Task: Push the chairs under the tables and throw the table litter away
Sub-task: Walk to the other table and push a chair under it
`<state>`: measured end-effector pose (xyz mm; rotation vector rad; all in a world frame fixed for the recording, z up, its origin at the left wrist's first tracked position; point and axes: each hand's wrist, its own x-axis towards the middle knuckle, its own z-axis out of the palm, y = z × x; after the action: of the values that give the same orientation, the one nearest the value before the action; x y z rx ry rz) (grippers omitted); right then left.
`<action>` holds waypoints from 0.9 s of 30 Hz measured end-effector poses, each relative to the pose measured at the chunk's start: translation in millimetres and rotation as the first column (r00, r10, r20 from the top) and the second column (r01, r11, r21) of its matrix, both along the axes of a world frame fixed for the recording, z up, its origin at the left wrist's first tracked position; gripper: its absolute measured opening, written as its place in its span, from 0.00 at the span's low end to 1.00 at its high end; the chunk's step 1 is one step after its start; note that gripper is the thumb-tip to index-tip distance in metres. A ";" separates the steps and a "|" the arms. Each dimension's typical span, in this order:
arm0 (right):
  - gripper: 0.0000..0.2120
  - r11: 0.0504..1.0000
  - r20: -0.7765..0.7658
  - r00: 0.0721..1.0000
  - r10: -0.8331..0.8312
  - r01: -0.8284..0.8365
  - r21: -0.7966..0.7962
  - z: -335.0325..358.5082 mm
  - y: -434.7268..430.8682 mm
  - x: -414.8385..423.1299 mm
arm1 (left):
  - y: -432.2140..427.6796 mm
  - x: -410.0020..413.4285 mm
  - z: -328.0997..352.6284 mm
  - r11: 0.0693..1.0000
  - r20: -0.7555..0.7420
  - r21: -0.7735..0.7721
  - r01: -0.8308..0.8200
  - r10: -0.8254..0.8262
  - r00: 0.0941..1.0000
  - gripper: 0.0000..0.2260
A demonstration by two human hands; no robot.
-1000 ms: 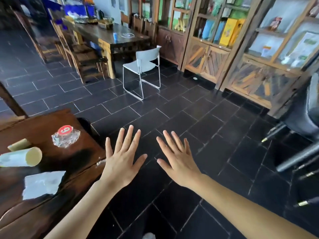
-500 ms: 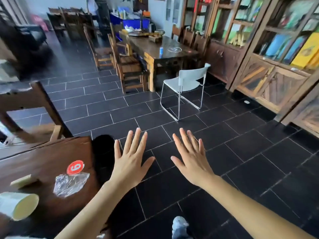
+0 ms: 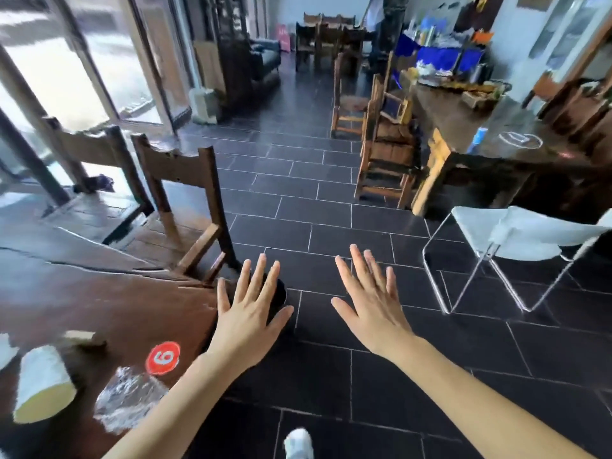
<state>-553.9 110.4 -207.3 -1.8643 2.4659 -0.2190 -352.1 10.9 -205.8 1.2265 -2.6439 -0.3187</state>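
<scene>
A: Take the near table [image 3: 99,303] as the anchor. What sits on it?

B: At its near left, a tipped paper cup [image 3: 43,382]; right of that, crumpled clear wrap [image 3: 127,402] beside a red number disc [image 3: 163,357]. All litter, untouched.

A: And the chairs?

B: A dark wooden chair [image 3: 185,200] stands at the table's far edge, angled out. Well right of the table, a white metal-framed chair [image 3: 516,250] stands apart from the long table [image 3: 496,140].

A: The hands?

B: The left hand [image 3: 248,313] hovers off the table's corner and the right hand [image 3: 374,299] over the floor, both with fingers spread, holding nothing.

A: Advice?

B: I'd grip the wooden chair's top rail with both hands and slide it straight in, legs square to the table.
</scene>
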 end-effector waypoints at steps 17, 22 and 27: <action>0.32 0.996 0.020 0.996 0.092 -0.092 0.008 1.0 -340.8 -241.5 | -331.7 -281.6 -3.1 0.998 -0.059 -0.055 0.012 -0.015 0.998 0.32; 0.32 0.976 0.040 0.976 0.214 -0.216 0.035 -18.6 -448.0 -284.9 | -427.2 -316.2 -15.4 0.994 -0.011 -0.020 -0.105 0.105 0.994 0.32; 0.32 0.918 0.029 0.920 0.392 -0.393 0.049 -26.6 -592.5 -336.5 | -532.4 -360.2 -14.8 0.970 -0.008 0.013 -0.242 0.242 0.970 0.34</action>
<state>-890.5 -482.1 -233.9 -2.2631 2.0008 -0.1492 -712.3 -521.4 -220.5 1.5270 -2.4513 -0.2984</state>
